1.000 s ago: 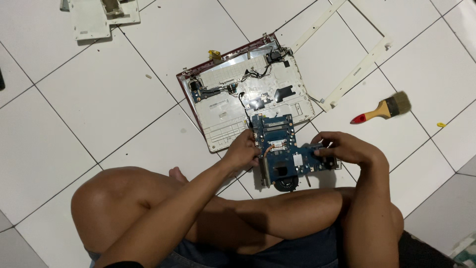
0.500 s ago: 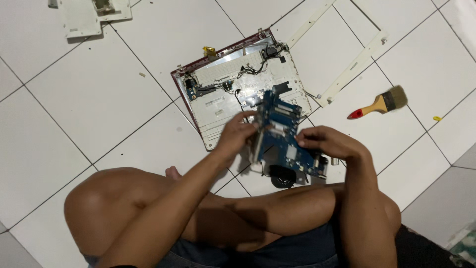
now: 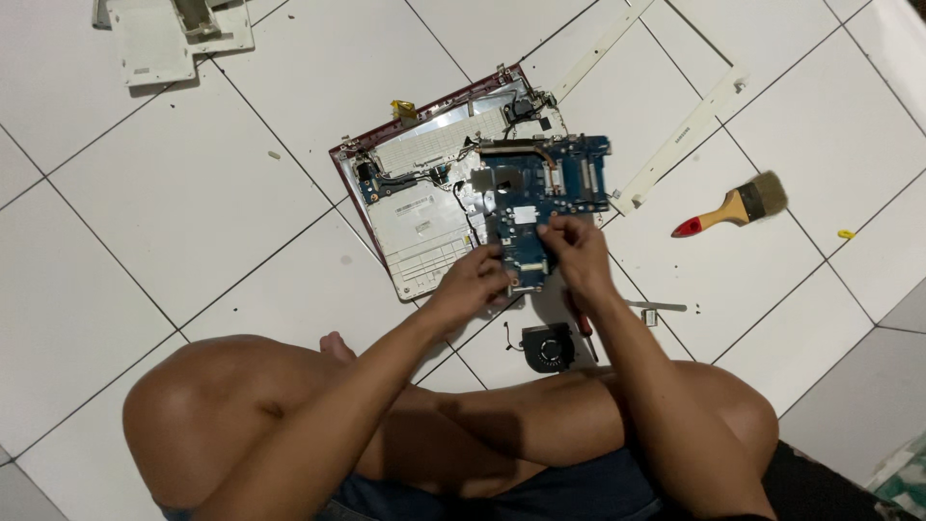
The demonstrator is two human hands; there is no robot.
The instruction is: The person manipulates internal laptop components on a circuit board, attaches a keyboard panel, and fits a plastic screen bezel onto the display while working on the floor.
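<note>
A blue circuit board (image 3: 540, 188) with a copper heat pipe is held flat above the opened white laptop base (image 3: 424, 217), which has a dark red rim. My left hand (image 3: 475, 282) grips the board's near edge from the left. My right hand (image 3: 577, 249) pinches the same near edge from the right. Both hands hold the board over the right part of the base. A small black fan (image 3: 548, 347) lies on the tile just below my hands, in front of my crossed legs.
A paintbrush (image 3: 733, 205) with a red-tipped wooden handle lies on the floor to the right. White frame strips (image 3: 680, 140) lie beyond the laptop base. A white panel (image 3: 169, 34) rests at the top left. A screwdriver (image 3: 584, 333) lies by the fan.
The board has been turned over and swung up from near my lap to over the laptop base. The fan now lies apart on the tile. The camera view has shifted.
</note>
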